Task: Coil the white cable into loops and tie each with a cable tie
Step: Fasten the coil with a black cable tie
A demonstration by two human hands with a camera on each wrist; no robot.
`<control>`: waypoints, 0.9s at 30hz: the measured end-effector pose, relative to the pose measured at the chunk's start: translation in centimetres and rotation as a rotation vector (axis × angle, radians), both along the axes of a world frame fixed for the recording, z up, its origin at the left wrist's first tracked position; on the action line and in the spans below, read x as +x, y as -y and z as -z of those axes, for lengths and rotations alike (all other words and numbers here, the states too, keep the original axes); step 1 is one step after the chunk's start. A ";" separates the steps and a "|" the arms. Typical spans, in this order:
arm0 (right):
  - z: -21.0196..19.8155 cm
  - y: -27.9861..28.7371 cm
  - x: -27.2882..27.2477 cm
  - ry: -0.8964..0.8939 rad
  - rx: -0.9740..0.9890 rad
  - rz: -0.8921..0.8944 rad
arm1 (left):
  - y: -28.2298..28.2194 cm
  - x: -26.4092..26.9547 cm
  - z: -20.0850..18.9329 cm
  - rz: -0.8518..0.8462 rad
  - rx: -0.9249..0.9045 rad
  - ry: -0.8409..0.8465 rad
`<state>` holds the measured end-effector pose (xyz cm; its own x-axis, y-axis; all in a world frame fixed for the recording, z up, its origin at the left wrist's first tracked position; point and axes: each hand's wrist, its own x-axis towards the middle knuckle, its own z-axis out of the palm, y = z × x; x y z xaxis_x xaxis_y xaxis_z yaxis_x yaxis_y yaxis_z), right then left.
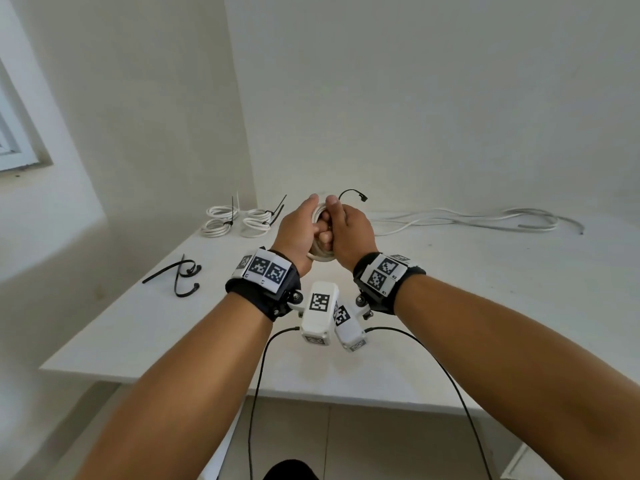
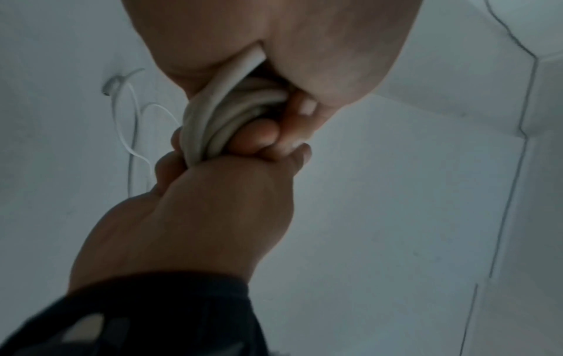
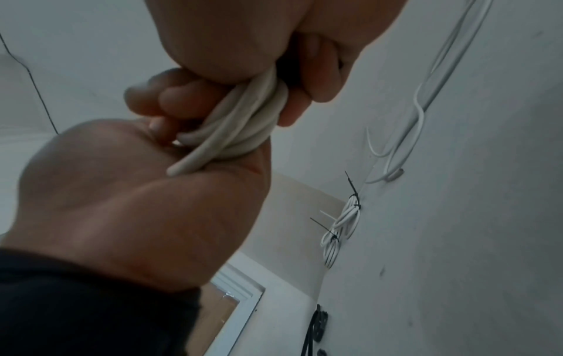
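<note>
White table [image 1: 138, 334] against bare walls: spare black ties [image 1: 180, 275] lie at left, four tied coils [image 1: 239, 220] behind them, loose cable [image 1: 467, 220] at right. Above the middle, left hand [image 1: 299, 233] and right hand [image 1: 349, 233] both clench a white cable coil [image 1: 320, 256], a black cable tie [image 1: 353, 194] arching beyond the right thumb. Best to keep the loops bunched while cinching; no containers are present.

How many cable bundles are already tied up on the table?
4, clustered at the table's far left corner: back-left, front-left, back-right, front-right. A fifth coil, apparently untied, is in the hands.
</note>
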<state>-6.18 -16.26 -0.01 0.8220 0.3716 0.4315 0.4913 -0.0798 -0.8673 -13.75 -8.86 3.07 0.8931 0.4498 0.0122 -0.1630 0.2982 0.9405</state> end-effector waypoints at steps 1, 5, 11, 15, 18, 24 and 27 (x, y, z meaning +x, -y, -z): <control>-0.1 0.5 0.2 0.016 -0.010 0.018 | 0.2 0.1 -0.2 -0.005 0.107 -0.026; -0.5 1.9 0.7 0.046 -0.023 0.069 | 0.4 0.1 -0.3 0.097 0.249 -0.014; -1.9 2.9 1.2 -0.134 0.205 0.179 | 2.0 -0.3 1.5 0.144 -0.059 0.281; -2.2 3.3 1.2 -0.272 0.293 0.168 | 2.9 0.0 2.6 0.061 0.276 0.208; -2.4 3.4 0.7 -0.187 0.201 0.129 | 3.0 0.5 2.2 -0.024 0.383 0.265; -2.9 3.9 -0.8 0.067 0.018 -0.015 | 2.9 0.7 0.3 -0.264 0.240 0.323; -3.1 4.1 -1.1 0.144 -0.074 -0.055 | 2.4 0.6 -0.3 -0.271 0.099 0.271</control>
